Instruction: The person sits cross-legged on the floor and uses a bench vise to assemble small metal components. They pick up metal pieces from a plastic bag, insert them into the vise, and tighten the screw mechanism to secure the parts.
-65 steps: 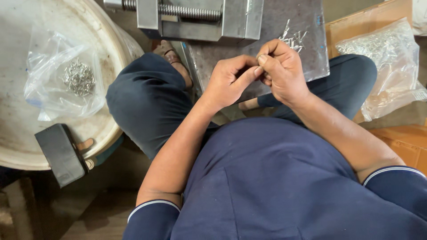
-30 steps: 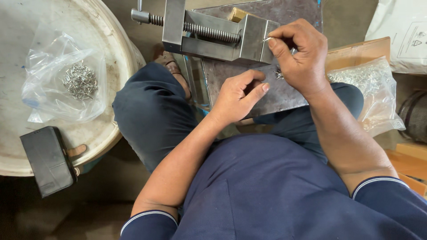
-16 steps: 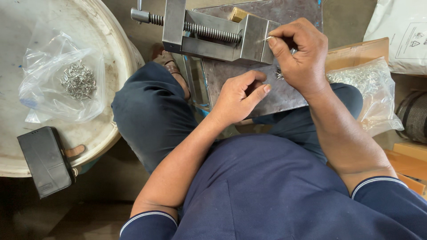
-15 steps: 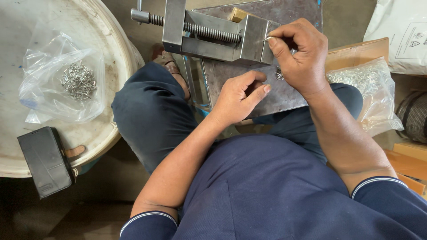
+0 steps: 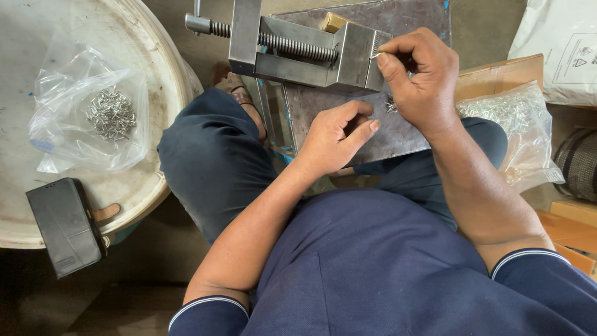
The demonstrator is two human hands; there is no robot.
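My right hand [image 5: 418, 78] pinches a small thin metal piece [image 5: 377, 55] at the jaw of a steel vise [image 5: 298, 46]. The vise stands on a dark metal plate [image 5: 373, 124] that lies across my lap. My left hand [image 5: 336, 134] rests on that plate just in front of the vise, fingers loosely curled, thumb out. Whether it holds anything I cannot tell. A few loose small metal pieces [image 5: 390, 104] lie on the plate under my right hand.
A clear bag of small metal pieces [image 5: 93, 118] lies on a white round drum lid [image 5: 155, 74] at left, with a black wallet-like case [image 5: 65, 225] on its edge. Another clear bag of pieces [image 5: 513, 130] sits on a cardboard box [image 5: 497, 74] at right.
Earlier both hands were together over my lap working a small piece. My right hand has since moved up to the vise jaw; in the last second nothing visibly moved.
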